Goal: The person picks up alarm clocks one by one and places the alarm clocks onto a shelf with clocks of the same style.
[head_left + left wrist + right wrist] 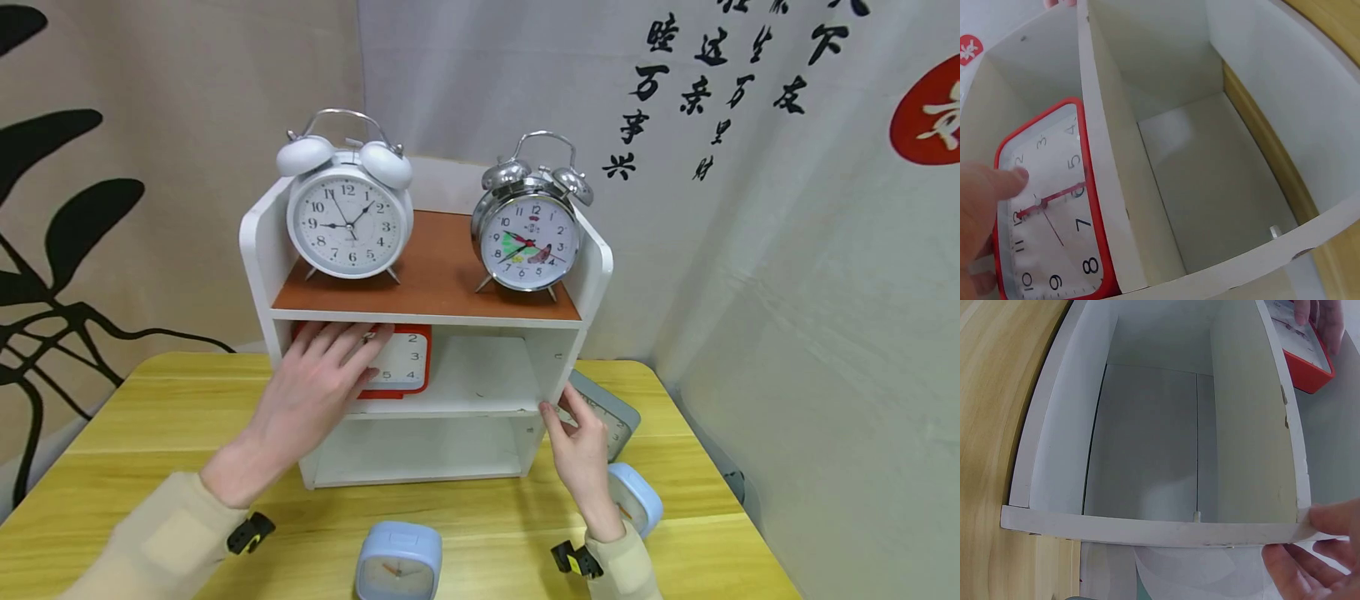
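A white shelf unit [450,414] with a brown top board stands on the table. My left hand [318,367] is at the red-framed square clock [405,358] in the middle compartment. Its thumb lies on the clock face in the left wrist view, and the other fingers reach its top edge, their tips partly hidden. My right hand [577,450] pinches the front edge of the unit's right side panel, thumb and fingers on either side of it in the right wrist view. On the top board are a white twin-bell alarm clock [348,221] and a silver twin-bell alarm clock [528,242].
A light blue clock [399,558] stands at the table's front, another blue clock [637,500] beside my right wrist. A grey square clock [615,408] leans behind the unit's right side. The wooden table [720,500] runs up to a cloth backdrop [810,333].
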Action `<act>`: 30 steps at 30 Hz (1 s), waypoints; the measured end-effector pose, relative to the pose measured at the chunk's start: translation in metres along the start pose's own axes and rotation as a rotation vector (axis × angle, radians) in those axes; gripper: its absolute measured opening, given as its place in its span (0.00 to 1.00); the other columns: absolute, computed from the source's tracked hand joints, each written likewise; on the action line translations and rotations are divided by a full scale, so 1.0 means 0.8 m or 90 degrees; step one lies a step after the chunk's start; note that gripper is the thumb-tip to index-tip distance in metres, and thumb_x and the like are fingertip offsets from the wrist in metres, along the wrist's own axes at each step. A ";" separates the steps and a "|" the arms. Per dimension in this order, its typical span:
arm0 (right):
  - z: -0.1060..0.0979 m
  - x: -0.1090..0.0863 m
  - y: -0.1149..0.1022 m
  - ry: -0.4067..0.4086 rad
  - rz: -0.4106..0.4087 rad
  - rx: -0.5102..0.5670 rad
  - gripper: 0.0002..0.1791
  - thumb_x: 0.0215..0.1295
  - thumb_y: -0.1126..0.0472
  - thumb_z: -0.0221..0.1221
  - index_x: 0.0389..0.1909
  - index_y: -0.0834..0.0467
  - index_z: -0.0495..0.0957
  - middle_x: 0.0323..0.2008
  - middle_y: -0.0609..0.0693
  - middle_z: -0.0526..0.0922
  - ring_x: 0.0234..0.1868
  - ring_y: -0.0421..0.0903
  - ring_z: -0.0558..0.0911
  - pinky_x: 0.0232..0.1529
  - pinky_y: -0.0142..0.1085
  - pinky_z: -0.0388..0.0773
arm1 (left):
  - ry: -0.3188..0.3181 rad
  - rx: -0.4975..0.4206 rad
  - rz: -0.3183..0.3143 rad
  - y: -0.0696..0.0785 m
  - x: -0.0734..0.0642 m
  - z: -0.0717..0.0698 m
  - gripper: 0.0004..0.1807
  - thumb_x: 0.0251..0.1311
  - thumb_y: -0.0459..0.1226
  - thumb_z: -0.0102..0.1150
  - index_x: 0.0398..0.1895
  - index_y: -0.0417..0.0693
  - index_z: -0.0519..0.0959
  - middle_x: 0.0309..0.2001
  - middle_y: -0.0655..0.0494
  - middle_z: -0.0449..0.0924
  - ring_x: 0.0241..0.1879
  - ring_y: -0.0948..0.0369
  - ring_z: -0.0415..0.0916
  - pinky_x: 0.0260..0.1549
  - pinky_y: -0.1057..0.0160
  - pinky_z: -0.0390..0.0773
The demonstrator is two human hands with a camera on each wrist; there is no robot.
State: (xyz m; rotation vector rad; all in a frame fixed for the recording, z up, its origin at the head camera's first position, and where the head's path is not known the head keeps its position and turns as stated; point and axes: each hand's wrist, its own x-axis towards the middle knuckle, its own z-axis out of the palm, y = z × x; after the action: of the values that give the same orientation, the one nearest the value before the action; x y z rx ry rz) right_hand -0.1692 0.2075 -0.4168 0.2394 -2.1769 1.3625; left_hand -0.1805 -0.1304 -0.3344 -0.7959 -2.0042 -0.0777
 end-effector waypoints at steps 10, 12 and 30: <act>-0.001 -0.001 -0.001 0.002 0.000 -0.005 0.26 0.74 0.68 0.62 0.71 0.61 0.75 0.58 0.65 0.87 0.58 0.61 0.88 0.49 0.44 0.92 | 0.045 -0.064 0.013 0.009 -0.015 -0.003 0.31 0.58 0.38 0.73 0.67 0.44 0.79 0.61 0.40 0.84 0.59 0.39 0.82 0.53 0.39 0.83; -0.001 -0.001 -0.001 0.001 0.000 -0.006 0.26 0.74 0.68 0.61 0.71 0.61 0.75 0.58 0.65 0.87 0.58 0.61 0.88 0.49 0.45 0.92 | 0.057 -0.078 0.013 0.011 -0.018 -0.004 0.24 0.70 0.41 0.63 0.67 0.44 0.79 0.61 0.39 0.84 0.58 0.38 0.82 0.52 0.38 0.83; -0.003 0.000 -0.001 -0.012 -0.006 0.000 0.25 0.75 0.68 0.60 0.72 0.62 0.74 0.59 0.65 0.87 0.58 0.62 0.87 0.50 0.45 0.92 | 0.205 -0.144 0.007 0.020 -0.036 -0.024 0.23 0.81 0.47 0.51 0.57 0.37 0.85 0.57 0.36 0.87 0.78 0.58 0.69 0.83 0.67 0.62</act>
State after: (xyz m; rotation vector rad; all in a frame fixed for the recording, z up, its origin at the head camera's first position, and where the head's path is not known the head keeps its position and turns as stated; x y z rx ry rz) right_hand -0.1679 0.2089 -0.4156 0.2636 -2.1877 1.3601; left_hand -0.1472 -0.1390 -0.3511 -0.8752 -1.7039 -0.4069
